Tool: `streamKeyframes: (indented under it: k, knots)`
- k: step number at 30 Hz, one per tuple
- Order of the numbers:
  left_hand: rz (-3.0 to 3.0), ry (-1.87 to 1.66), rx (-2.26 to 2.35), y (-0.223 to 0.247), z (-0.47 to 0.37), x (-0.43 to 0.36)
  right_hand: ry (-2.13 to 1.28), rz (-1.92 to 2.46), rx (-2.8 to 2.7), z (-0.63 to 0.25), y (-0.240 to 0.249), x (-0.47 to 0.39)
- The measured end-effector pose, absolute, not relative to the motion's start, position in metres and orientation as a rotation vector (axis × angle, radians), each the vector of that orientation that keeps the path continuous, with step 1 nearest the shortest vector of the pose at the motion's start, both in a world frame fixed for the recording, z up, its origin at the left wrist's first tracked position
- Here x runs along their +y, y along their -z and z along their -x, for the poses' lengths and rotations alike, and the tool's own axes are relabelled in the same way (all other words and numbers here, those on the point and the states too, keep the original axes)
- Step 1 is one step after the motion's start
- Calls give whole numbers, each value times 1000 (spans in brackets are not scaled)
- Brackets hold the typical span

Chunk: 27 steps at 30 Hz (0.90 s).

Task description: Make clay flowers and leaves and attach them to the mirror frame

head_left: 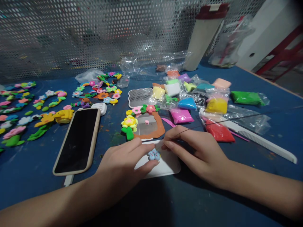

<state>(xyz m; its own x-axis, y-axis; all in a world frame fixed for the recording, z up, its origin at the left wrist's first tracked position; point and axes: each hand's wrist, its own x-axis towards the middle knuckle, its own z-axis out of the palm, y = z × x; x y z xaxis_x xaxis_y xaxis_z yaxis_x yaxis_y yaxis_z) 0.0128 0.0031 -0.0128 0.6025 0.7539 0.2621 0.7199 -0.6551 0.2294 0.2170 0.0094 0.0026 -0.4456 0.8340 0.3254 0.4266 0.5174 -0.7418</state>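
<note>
A small light-blue clay flower [154,154] with dark red marks lies over a white rounded card [169,167]. My left hand [125,160] has its thumb and forefinger on either side of this flower, touching its edges. Just right of it, my right hand [196,151] is closed, thumb and fingertips pressed together above the card; whatever they hold is hidden. Behind the card stands a small mirror [144,126] edged with brown clay, pink and yellow flowers and green leaves. A tiny pink lump [147,122] shows on its glass.
A phone [77,142] with a cable lies left of my hands. Finished clay pieces [50,97] spread across the left side. Bagged coloured clay [182,116], a white comb [265,143] and a tall tumbler [203,37] are on the right. A perforated metal panel [94,34] borders the back.
</note>
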Motion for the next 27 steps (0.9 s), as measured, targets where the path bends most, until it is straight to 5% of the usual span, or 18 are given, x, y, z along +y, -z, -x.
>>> streamKeyframes:
  k: [12,27]
  knots:
    - [-2680,-541,1266,9,-14,2,-765,991,-2049,-219,0,8]
    - [-2445,-602,1159,-11,-2,-7,-617,1507,-2403,-275,-21,34]
